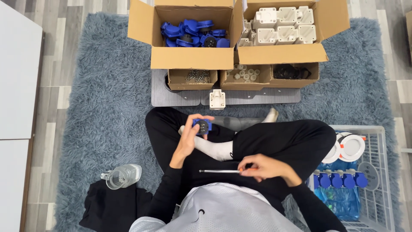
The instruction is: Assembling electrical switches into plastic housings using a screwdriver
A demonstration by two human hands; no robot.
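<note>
Head view looks straight down on a person sitting cross-legged on a shaggy grey-blue rug (98,86). The left hand (191,135) is closed around a small blue plastic socket part with a dark round face (202,126), holding it up over the left knee; the dark face points up toward the camera. The right hand (264,166) is closed on the orange handle of a slim screwdriver with a silver metal shaft (219,171). The screwdriver lies level across the lap, its long axis running left to right in the picture, the tip pointing toward the person's left arm and the handle hidden mostly inside the fingers. The tool and the blue part are apart, not touching.

Ahead of the knees a white plastic housing (217,99) stands on a grey board (257,96). Behind it sit small cardboard trays of screws (197,76), and two larger open cardboard boxes, one with blue parts (193,35), one with white housings (281,28). A white wire basket (382,172) at the person's right holds finished blue and white pieces. A clear glass jug (122,176) rests on the rug beside dark cloth.
</note>
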